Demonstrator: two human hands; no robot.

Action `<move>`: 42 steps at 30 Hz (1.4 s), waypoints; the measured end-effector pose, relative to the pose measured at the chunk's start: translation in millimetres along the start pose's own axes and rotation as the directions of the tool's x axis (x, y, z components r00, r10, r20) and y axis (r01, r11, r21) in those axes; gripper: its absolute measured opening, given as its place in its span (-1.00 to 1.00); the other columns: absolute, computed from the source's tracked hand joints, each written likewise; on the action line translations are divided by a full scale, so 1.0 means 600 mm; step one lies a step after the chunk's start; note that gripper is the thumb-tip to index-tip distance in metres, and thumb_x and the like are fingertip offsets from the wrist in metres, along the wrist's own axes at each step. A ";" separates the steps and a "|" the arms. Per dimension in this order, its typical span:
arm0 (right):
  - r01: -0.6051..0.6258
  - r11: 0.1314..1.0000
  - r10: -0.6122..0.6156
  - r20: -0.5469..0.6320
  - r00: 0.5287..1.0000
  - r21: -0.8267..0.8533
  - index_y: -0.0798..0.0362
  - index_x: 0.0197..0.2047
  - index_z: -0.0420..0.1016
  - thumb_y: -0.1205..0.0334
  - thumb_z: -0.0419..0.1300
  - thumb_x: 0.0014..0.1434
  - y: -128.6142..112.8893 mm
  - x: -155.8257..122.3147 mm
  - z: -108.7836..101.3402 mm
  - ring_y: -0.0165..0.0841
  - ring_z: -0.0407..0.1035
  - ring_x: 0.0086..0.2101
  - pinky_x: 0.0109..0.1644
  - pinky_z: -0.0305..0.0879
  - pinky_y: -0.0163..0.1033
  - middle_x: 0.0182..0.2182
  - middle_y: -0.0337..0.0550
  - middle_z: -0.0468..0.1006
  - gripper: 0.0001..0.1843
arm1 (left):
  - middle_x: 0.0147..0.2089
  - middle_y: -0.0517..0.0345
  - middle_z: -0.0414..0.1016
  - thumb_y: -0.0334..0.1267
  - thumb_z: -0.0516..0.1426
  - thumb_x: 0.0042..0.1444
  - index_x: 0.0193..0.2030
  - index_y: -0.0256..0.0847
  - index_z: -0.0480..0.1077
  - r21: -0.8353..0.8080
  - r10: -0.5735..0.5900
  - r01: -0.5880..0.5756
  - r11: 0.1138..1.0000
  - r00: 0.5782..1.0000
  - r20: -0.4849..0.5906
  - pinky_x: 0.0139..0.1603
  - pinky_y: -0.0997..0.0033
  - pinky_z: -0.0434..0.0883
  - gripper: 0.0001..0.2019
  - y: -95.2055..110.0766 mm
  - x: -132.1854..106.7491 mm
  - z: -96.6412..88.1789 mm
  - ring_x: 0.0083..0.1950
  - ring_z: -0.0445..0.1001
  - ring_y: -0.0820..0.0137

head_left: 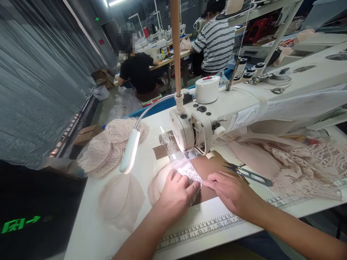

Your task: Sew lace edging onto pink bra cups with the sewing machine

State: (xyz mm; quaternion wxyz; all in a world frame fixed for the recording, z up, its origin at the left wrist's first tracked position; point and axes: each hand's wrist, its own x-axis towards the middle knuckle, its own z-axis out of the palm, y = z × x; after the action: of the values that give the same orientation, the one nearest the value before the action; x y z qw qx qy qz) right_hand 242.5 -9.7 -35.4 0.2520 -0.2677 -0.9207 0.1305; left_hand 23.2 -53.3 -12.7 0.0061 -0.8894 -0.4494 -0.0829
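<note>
My left hand rests with curled fingers on a piece of pale lace laid over a beige bra cup, just in front of the needle of the white sewing machine. My right hand lies flat beside it on the brown patch of the table, its fingertips pinching the lace edge against my left hand's fingers.
A pair of thread snips lies right of my right hand. Another beige cup and a heap of lace cups sit to the left. Lace fabric piles at the right. A gooseneck lamp hangs over the table. Two people sit at machines behind.
</note>
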 end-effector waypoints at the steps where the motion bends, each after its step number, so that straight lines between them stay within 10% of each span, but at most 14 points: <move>1: -0.014 1.000 0.014 0.004 1.000 -0.005 0.07 -0.10 0.42 0.49 -0.12 0.20 0.001 0.002 0.001 -0.34 0.15 -0.41 -0.34 0.03 -0.25 -0.41 -0.16 0.35 -0.64 | -0.32 0.08 0.35 -0.37 -0.02 0.25 0.13 -0.18 0.33 -0.005 0.000 0.000 1.000 1.000 -0.007 0.01 0.08 0.23 -0.67 0.000 0.001 -0.001 -0.29 0.25 0.33; 12: -0.044 0.988 0.058 0.089 0.994 -0.147 0.08 -0.27 0.42 0.56 -0.06 0.06 0.003 0.008 0.015 -0.33 0.09 -0.43 -0.38 -0.05 -0.23 -0.45 -0.15 0.29 -0.68 | 0.20 -0.13 0.30 -0.46 0.02 0.06 0.21 -0.38 0.25 -0.079 -0.067 0.072 0.994 0.996 0.064 -0.09 0.23 0.42 -0.49 0.001 0.008 -0.005 -0.13 0.34 0.23; 42: -0.024 0.985 0.055 0.180 0.982 -0.170 0.08 -0.16 0.50 0.54 0.04 0.03 0.025 0.089 0.007 -0.36 0.21 -0.45 -0.40 -0.04 -0.23 -0.35 -0.12 0.45 -0.64 | 0.23 -0.07 0.33 -0.50 0.02 0.04 0.18 -0.34 0.28 -0.002 -0.010 0.010 1.000 0.996 0.086 -0.02 0.13 0.39 -0.50 -0.091 0.053 -0.010 0.02 0.34 0.17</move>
State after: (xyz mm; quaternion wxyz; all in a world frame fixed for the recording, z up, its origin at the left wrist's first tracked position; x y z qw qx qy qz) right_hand 207.8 32.0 -23.2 0.1396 -0.2931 -0.9423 0.0823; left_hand -2.6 4.1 -5.5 -0.0145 -0.8898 -0.4538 -0.0450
